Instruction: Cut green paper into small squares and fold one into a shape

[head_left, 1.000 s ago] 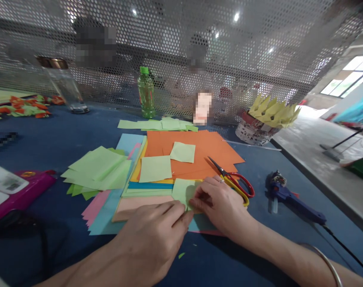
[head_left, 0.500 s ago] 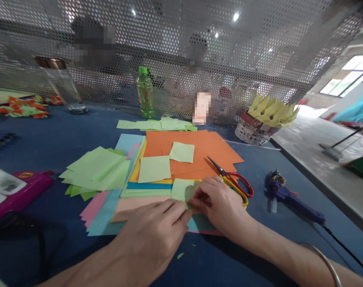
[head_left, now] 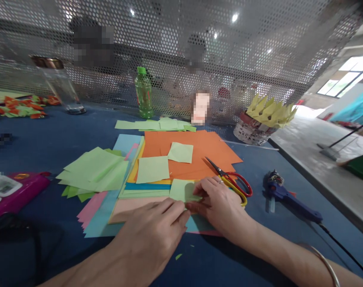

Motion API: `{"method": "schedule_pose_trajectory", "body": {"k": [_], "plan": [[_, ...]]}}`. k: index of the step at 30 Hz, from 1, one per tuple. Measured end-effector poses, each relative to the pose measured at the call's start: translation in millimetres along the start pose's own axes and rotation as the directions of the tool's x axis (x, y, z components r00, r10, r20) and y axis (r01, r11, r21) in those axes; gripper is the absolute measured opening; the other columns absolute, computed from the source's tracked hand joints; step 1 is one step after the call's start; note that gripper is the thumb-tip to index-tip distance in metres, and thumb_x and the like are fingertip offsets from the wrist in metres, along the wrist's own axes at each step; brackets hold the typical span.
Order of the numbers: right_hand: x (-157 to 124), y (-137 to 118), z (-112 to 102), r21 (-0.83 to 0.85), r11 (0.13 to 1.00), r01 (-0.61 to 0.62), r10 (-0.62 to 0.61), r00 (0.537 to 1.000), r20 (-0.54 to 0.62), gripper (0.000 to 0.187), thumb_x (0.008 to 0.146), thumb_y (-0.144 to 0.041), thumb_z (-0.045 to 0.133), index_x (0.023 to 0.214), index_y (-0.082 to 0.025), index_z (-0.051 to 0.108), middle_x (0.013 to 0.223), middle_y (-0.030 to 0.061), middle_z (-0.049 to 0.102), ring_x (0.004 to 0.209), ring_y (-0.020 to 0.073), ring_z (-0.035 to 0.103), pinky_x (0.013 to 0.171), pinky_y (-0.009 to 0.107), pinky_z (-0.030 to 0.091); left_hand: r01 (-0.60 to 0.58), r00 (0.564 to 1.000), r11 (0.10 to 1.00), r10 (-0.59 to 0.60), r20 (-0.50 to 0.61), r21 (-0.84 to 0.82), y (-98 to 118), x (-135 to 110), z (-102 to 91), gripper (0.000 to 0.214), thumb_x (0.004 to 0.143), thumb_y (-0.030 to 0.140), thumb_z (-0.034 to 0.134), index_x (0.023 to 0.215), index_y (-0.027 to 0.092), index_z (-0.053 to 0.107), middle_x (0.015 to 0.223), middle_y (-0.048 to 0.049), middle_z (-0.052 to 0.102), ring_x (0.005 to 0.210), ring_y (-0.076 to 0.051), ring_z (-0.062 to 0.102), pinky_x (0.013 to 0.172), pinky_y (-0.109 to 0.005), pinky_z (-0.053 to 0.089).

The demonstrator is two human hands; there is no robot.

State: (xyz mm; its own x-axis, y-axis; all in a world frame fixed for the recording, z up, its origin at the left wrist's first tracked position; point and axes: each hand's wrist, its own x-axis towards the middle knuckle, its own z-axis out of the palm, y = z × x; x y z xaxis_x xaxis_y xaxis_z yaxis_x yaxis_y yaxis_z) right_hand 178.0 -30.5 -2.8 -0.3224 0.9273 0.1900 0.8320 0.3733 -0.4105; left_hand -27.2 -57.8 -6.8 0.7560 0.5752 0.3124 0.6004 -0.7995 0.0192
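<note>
A light green paper square [head_left: 181,189] lies over the front of a stack of coloured paper, its near edge between my two hands. My left hand [head_left: 157,233] is closed at the square's near left edge, the fingers bent and the fingertips hidden. My right hand [head_left: 218,201] is closed on its right side, with the thumb low at the near edge and the index finger bent above. Just behind the right hand, scissors [head_left: 226,173] with red and yellow handles rest on orange paper [head_left: 211,145]. Two more light green squares, one left [head_left: 153,169] and one farther back [head_left: 181,152], lie on the stack.
A fanned pile of green paper [head_left: 93,169] lies left, near a magenta device [head_left: 28,191]. Green strips [head_left: 153,125], a green bottle [head_left: 143,95] and a glass bottle [head_left: 63,87] stand or lie behind. At right are a glue gun [head_left: 291,199] and a pot with yellow paper points [head_left: 253,127].
My right index finger has lifted slightly away from the thumb, showing more of the green square. My left hand stays nearly still. The whole view has shifted slightly.
</note>
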Motion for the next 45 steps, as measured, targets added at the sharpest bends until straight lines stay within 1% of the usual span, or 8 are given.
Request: {"method": "schedule_pose_trajectory", "body": {"k": [12,21,24,28,32,38,42,45], "plan": [[2,8,-4,0.038,0.998,-0.043,0.041,0.998,0.047,0.021,0.080,-0.021,0.075,0.086,-0.022,0.054,0.090,-0.0004,0.061,0.089,0.0202,0.055,0.073,0.030,0.041,0.023,0.999,0.998,-0.022,0.029,-0.054,1,-3,0.4,0.023,0.092,0.012,0.044,0.106,0.019,0.061,0.091,-0.0039,0.059,0.081,-0.022,0.058,0.065,-0.036,0.045],[2,8,-8,0.066,0.996,-0.065,0.061,0.996,0.063,0.018,0.082,-0.011,0.068,0.085,-0.022,0.054,0.091,-0.0002,0.061,0.092,0.0201,0.055,0.074,0.030,0.041,0.039,0.998,0.993,-0.045,-0.051,-0.110,1,-3,-5.3,0.024,0.095,0.017,0.042,0.100,0.018,0.065,0.094,-0.0056,0.064,0.082,-0.022,0.060,0.064,-0.035,0.046],[1,4,-7,0.029,0.998,-0.060,0.058,0.997,0.054,0.018,0.082,-0.019,0.072,0.086,-0.021,0.055,0.091,0.0011,0.061,0.088,0.0208,0.056,0.073,0.031,0.041,0.036,0.998,0.995,-0.040,-0.040,-0.096,2,-3,-4.8,0.023,0.094,0.017,0.043,0.100,0.018,0.066,0.093,-0.0058,0.064,0.082,-0.022,0.061,0.064,-0.036,0.047],[0,-1,-2,-0.005,1.000,-0.007,0.007,1.000,0.018,0.035,0.073,-0.039,0.081,0.088,-0.020,0.055,0.088,0.0021,0.061,0.084,0.0220,0.058,0.071,0.032,0.041,0.042,0.998,0.995,-0.046,-0.036,-0.094,3,-2,-4.4,0.023,0.094,0.017,0.043,0.099,0.017,0.066,0.092,-0.0065,0.064,0.082,-0.023,0.061,0.065,-0.037,0.048],[4,3,-3,0.034,0.997,-0.074,0.073,0.997,0.034,0.034,0.072,-0.031,0.082,0.087,-0.022,0.053,0.087,-0.0001,0.061,0.086,0.0213,0.058,0.071,0.031,0.042,0.043,0.998,0.994,-0.047,-0.041,-0.102,3,-1,-6.8,0.025,0.094,0.016,0.042,0.099,0.017,0.066,0.094,-0.0067,0.064,0.082,-0.022,0.061,0.066,-0.035,0.049],[8,13,-9,0.158,0.980,-0.118,0.110,0.992,0.061,0.027,0.078,-0.012,0.070,0.097,-0.023,0.053,0.106,0.0024,0.058,0.097,0.0191,0.060,0.076,0.029,0.045,0.012,0.998,0.998,-0.015,-0.057,-0.063,2,-2,-7.9,0.024,0.095,0.016,0.042,0.099,0.019,0.065,0.094,-0.0056,0.063,0.083,-0.019,0.059,0.072,-0.032,0.048],[7,17,-9,0.148,0.987,-0.063,0.056,0.997,0.051,0.029,0.083,-0.013,0.064,0.108,-0.025,0.056,0.116,0.0035,0.058,0.104,0.0205,0.058,0.080,0.031,0.045,0.029,0.999,0.996,-0.031,-0.031,-0.082,2,-2,-7.3,0.022,0.095,0.016,0.043,0.095,0.019,0.065,0.091,-0.0052,0.062,0.081,-0.020,0.059,0.070,-0.033,0.048],[8,16,-8,0.163,0.986,-0.046,0.039,0.998,0.047,0.021,0.089,-0.019,0.057,0.110,-0.024,0.058,0.110,0.0037,0.062,0.097,0.0200,0.060,0.075,0.030,0.045,0.031,0.999,0.995,-0.034,-0.023,-0.098,2,-1,-7.6,0.023,0.095,0.016,0.043,0.095,0.019,0.066,0.090,-0.0051,0.062,0.080,-0.020,0.059,0.067,-0.034,0.047]]}}
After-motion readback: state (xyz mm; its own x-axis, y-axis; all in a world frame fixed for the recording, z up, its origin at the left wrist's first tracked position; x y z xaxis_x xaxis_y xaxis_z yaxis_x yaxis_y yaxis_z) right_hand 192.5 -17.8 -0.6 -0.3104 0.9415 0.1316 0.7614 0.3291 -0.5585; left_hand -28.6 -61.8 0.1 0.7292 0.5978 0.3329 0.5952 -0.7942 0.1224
